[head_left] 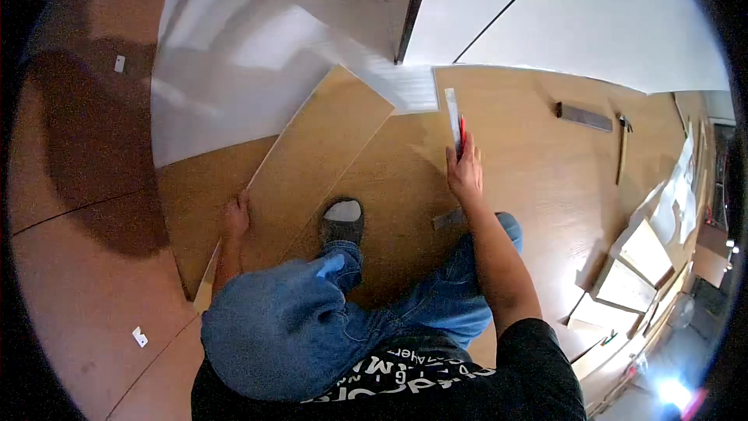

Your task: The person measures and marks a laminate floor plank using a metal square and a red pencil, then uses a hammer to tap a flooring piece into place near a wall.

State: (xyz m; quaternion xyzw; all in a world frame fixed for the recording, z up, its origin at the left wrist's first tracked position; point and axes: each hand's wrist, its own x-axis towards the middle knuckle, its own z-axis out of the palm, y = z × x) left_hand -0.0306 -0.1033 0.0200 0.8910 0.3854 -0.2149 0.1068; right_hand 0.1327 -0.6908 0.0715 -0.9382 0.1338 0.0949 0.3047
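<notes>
A long wood-coloured plank [323, 136] lies at a slant in front of me, its far end over a pale sheet. My left hand [237, 214] is closed around the plank's left edge, close to my bent knee; part of the fingers is hidden under it. To the right of the plank, my right hand [466, 174] holds a flat silver ruler [451, 109] together with a slim red pencil [463, 122]. Both point away from me, and the fingers are closed on their near ends. My shoe [343, 220] rests beside the plank's right edge.
The pale translucent sheet [226, 86] covers the floor at far left. A dark block [584, 116] and a hammer [622, 148] lie at right. Past them are board pieces [626, 284] and crumpled white sheeting [675, 195]. White panels [576, 15] stand at the back.
</notes>
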